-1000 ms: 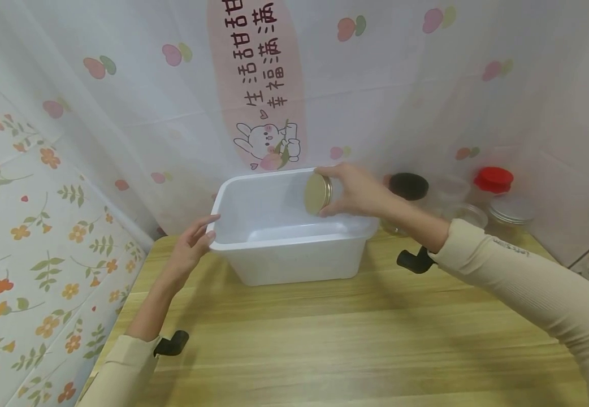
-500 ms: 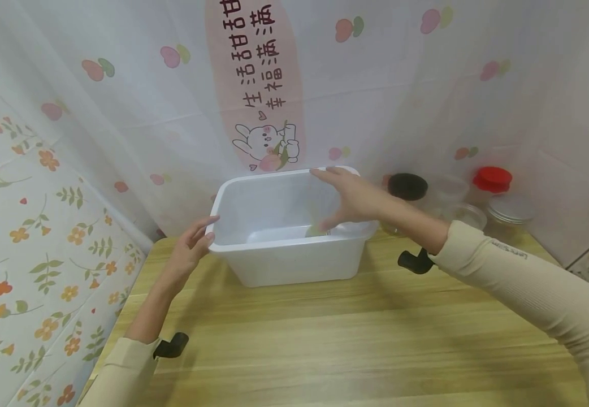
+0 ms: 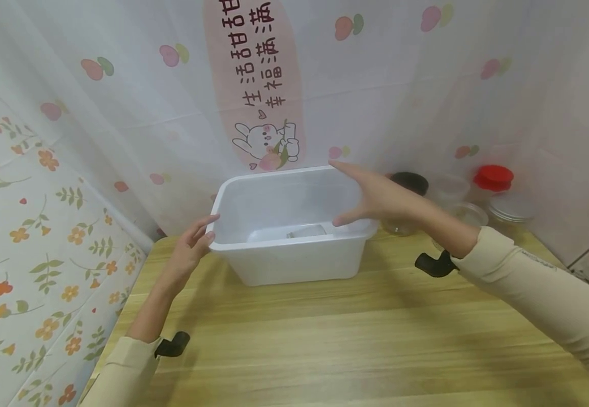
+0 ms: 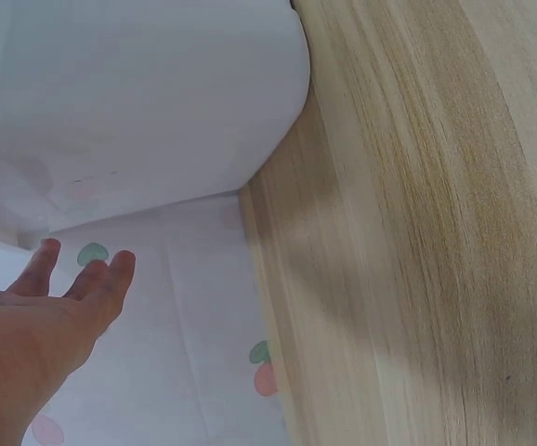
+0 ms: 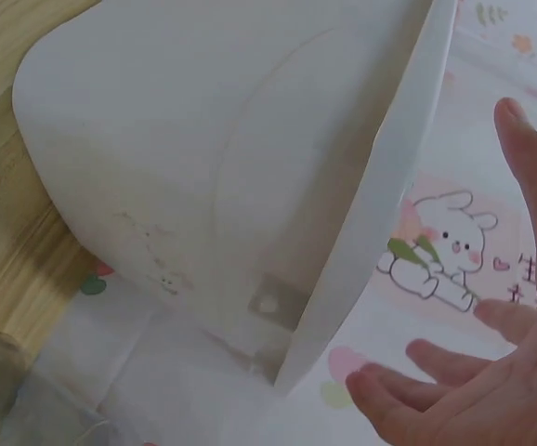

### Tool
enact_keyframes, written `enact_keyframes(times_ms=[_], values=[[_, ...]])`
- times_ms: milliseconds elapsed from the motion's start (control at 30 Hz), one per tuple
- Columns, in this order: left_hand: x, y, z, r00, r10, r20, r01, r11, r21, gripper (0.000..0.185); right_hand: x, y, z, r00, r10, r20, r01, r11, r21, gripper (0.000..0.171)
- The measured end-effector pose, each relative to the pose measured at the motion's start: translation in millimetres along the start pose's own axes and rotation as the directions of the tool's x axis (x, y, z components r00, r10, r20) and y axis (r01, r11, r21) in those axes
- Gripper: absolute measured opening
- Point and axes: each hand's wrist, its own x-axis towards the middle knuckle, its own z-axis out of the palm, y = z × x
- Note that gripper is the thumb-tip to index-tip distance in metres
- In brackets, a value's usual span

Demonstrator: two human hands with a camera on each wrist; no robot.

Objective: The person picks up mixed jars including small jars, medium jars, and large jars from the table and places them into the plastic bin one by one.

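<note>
A white plastic bin (image 3: pixel 294 263) stands on the wooden table (image 3: pixel 325 339) against the curtain. My left hand (image 3: pixel 193 243) is at its left rim, fingertips right at the edge; in the left wrist view the fingers of the left hand (image 4: pixel 59 321) are relaxed. Over the bin's right end, my right hand (image 3: pixel 376 195) is spread with nothing in it. The right wrist view has the same right hand (image 5: pixel 473 372) beside the bin's rim (image 5: pixel 371 204), thumb apart from the fingers. Low inside the bin, a clear jar (image 3: pixel 308 230) shows partly above the front rim, the remainder hidden.
Several containers stand at the back right: one with a black lid (image 3: pixel 410 182), one with a red lid (image 3: pixel 494 177), one with a silver lid (image 3: pixel 512 209) and a clear tub (image 3: pixel 467 215). A printed curtain (image 3: pixel 401 102) hangs behind and a flowered one (image 3: pixel 45 237) at left.
My right hand lowered the gold-lidded jar into the bin, let it go, and drew back up and to the right with fingers spread. My left hand stayed at the left rim.
</note>
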Motion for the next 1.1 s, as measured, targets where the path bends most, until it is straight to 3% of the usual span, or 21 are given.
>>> enact_keyframes(times_ms=[233,467,700,900,1100], values=[[0.6,-0.8,0.3,1.0,0.002,-0.003,-0.002,1.0,0.002,0.047,-7.8,7.1,-7.0,0.999,-0.02,-0.026,0.02,1.0,-0.008,0.096],[-0.4,-0.1,0.2,1.0,0.011,0.003,-0.011,1.0,0.006,0.048,-15.3,19.5,-10.7,0.998,-0.004,-0.068,0.008,0.998,0.06,0.079],[0.9,0.8,1.8,0.999,0.033,0.023,-0.033,0.999,0.002,0.049,-26.7,33.3,-15.7,0.992,0.052,-0.111,-0.03,0.981,0.192,0.075],[1.2,0.7,3.3,0.999,0.026,0.019,-0.026,1.0,-0.002,0.048,-38.8,50.9,-20.6,0.991,0.015,-0.135,0.014,0.977,0.215,0.074],[0.0,1.3,3.6,1.0,0.026,0.015,-0.026,1.0,-0.003,0.047,-53.8,62.8,-24.0,0.986,0.044,-0.163,-0.003,0.97,0.244,0.074]])
